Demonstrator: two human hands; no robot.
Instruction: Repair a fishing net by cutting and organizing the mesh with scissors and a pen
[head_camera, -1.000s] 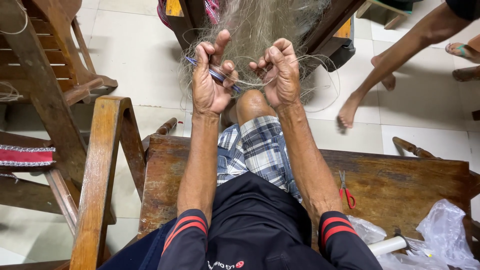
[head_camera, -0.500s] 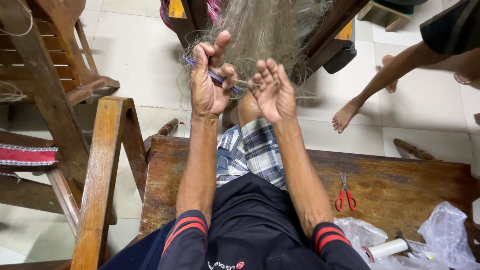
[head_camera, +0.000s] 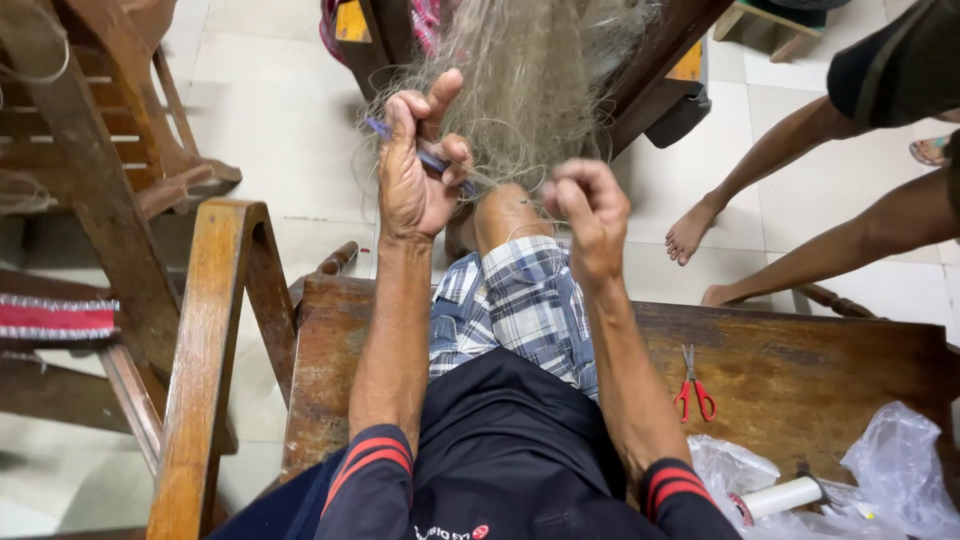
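Note:
A pale, fine fishing net (head_camera: 530, 90) hangs in a bunch in front of my knees. My left hand (head_camera: 415, 170) is raised against it, gripping a thin blue netting needle (head_camera: 432, 160) along with a fold of the mesh. Lower and to the right, my right hand (head_camera: 590, 215) has its fingertips pinched on a thin strand of line that runs back to the net. I sit on a worn wooden bench (head_camera: 800, 370), in plaid shorts, with one bare knee under the net.
Red-handled scissors (head_camera: 692, 385) lie on the bench at my right, near clear plastic bags (head_camera: 890, 470) and a white spool (head_camera: 785, 497). A wooden armrest (head_camera: 215, 340) stands at my left, with a wooden chair (head_camera: 110, 140) beyond. Another person's bare legs (head_camera: 790, 190) stand on the tiled floor at the right.
My right hand has drawn back from the left hand, down and to the right, pulling a strand out of the net. The left hand has stayed put. The other person's legs have shifted.

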